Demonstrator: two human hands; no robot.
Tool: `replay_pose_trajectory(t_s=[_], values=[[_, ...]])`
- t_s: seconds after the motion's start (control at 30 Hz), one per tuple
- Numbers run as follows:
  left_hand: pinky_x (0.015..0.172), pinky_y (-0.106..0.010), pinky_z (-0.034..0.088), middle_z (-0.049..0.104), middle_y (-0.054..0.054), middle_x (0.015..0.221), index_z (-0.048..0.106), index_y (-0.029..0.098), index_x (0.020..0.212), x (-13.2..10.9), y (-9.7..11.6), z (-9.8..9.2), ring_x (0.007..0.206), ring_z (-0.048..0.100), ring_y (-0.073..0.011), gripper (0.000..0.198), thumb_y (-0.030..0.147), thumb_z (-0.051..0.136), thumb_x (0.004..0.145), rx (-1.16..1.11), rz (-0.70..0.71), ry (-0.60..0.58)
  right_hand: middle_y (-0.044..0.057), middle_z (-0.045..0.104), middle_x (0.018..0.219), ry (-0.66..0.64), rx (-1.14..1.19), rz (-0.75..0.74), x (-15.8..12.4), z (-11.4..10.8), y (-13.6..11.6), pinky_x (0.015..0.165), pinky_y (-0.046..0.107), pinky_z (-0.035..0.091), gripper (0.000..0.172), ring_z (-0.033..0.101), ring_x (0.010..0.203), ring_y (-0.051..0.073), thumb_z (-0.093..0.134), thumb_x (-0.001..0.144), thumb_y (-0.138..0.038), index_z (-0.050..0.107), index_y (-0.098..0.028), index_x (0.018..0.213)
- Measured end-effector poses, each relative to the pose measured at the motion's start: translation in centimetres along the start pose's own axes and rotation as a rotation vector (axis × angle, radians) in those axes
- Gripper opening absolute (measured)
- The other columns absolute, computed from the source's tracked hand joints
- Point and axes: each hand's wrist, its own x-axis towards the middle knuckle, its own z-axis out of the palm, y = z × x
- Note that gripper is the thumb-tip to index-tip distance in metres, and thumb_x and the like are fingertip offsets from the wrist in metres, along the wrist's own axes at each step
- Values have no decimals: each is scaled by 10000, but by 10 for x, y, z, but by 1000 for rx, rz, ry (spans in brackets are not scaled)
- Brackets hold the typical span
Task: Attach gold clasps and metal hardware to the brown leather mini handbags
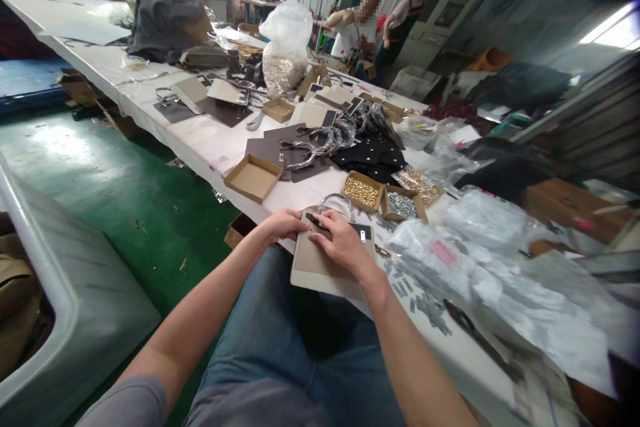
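A beige bag panel rests at the table's near edge, over my lap. Along its top edge run a dark strip and a small metal plate, and a plastic-wrapped handle arches up behind it. My left hand grips the panel's upper left corner, thumb on the face and fingers partly hidden behind. Across the panel's top lies my right hand, its bent fingers closed at a dark tab on the strip. Whether anything smaller sits under these fingertips is hidden.
Beyond the panel stand cardboard trays of gold fittings and silver fittings, plus an empty tray. Grey metal plates and plastic bags lie to the right. A large bin stands at left. People work in the background.
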Motion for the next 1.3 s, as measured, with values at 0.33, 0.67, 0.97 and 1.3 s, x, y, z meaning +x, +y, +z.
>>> replay_pose_trajectory(t_s=[0.33, 0.67, 0.97, 1.3], values=[[507, -238, 386, 650, 10, 647, 805, 158, 791, -14, 30, 3, 603, 571, -150, 190, 306, 898, 718, 414, 133, 108, 106, 720, 1377, 104, 21, -1, -7, 9, 6, 1113, 512, 623, 467, 734, 1261, 342, 724, 1092, -512, 717, -331, 1522], [574, -244, 446, 708, -29, 712, 800, 139, 787, -12, 23, -6, 655, 616, -166, 164, 280, 849, 717, 339, 261, -32, 96, 748, 1363, 157, 51, 31, -6, 12, -2, 1065, 467, 624, 376, 744, 1238, 320, 687, 1118, -499, 754, -322, 1442], [494, -212, 421, 649, -3, 686, 713, 153, 858, 7, 3, -14, 532, 552, -109, 277, 388, 850, 810, 261, 253, -157, 108, 746, 1350, 171, -122, 44, -6, 25, -9, 1060, 486, 607, 268, 672, 1274, 341, 612, 1144, -371, 731, -305, 1375], [512, -228, 471, 700, -28, 689, 739, 135, 831, 11, 10, -21, 534, 608, -121, 343, 420, 921, 776, 285, 206, -219, 164, 724, 1381, 178, -212, 5, -9, 37, -12, 1092, 544, 561, 333, 643, 1294, 385, 521, 1145, -267, 682, -253, 1436]])
